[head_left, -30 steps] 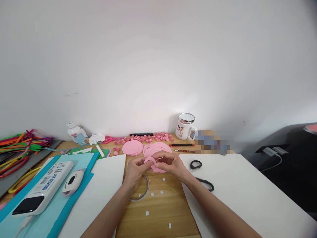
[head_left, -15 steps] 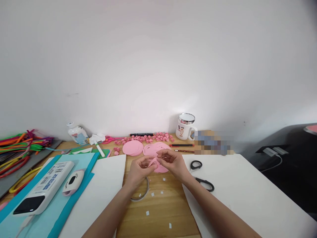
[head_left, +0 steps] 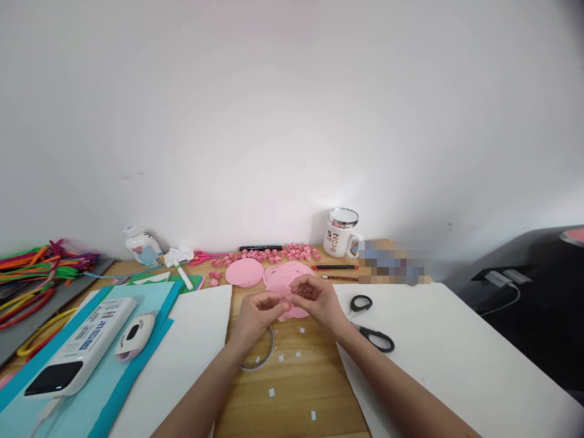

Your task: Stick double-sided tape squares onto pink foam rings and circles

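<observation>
My left hand (head_left: 255,313) and my right hand (head_left: 318,302) meet over the middle of the table, fingertips pinched together on a small piece of pink paper (head_left: 286,308). Most of that piece is hidden by my fingers. Just behind lie loose pink paper cutouts (head_left: 278,280), and a neat stack of pink paper circles (head_left: 245,272) is to their left. Farther back, many little rolled pink paper buds (head_left: 298,250) are heaped along the wall. Below my left hand a roll of tape (head_left: 272,347) lies flat, partly covered by the wrist.
Black-handled scissors (head_left: 376,339) rest on white board (head_left: 438,359) at right. A lidded mug (head_left: 340,237) stands behind. At left are a white power device (head_left: 82,347) on blue sheets, a bottle (head_left: 143,246) and colourful pipe cleaners (head_left: 50,267). Small white bits (head_left: 272,392) dot the wood.
The pink paper between my fingertips shows smaller and more gathered than before. My fingers have drawn slightly closer together; the rest of the table looks the same.
</observation>
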Demonstrator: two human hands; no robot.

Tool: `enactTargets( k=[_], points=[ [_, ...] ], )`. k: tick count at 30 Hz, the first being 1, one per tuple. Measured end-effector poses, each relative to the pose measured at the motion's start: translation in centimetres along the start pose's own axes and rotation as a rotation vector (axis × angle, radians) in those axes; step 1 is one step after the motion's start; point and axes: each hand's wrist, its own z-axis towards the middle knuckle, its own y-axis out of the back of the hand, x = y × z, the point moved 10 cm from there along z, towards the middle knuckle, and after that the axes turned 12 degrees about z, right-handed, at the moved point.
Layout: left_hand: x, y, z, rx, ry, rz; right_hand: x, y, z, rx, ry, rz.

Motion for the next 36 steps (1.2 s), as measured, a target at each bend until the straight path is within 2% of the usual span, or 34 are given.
enactTargets(
  k=[4,7,10,14,17,23,30,33,36],
  points=[
    [-0.1,0.7,0.0,-0.073,0.01,-0.114,0.2,0.1,0.1,-0.027,0.001,-0.099],
    [0.3,1.7,0.2,-0.16,0.032,-0.248,-0.4,-0.8,0.0,0.036,-0.062,-0.07],
    [0.7,2.0,0.5,-0.172,0.046,-0.364,-1.6,-2.1,-0.4,0.119,-0.168,0.027],
    [0.6,1.8,0.5,-0.153,0.025,-0.399,-3.1,-3.1,-1.0,0.177,-0.299,0.133],
    [0.5,2.0,0.4,-0.184,0.016,-0.35,-3.6,-2.6,-1.0,0.138,-0.342,0.201],
    [0.5,2.5,0.4,-0.243,-0.003,-0.309,-3.8,-0.5,-0.6,-0.051,-0.353,0.218],
    [0.5,2.0,0.6,-0.192,-0.009,-0.383,-4.4,-1.7,-1.2,-0.063,-0.422,0.357],
    [0.3,1.6,0.6,-0.155,-0.026,-0.406,-4.4,-1.6,-1.2,-0.064,-0.411,0.395],
    [0.2,1.6,0.5,-0.166,-0.024,-0.373,-4.4,-1.0,-1.0,-0.092,-0.391,0.396]
  ],
)
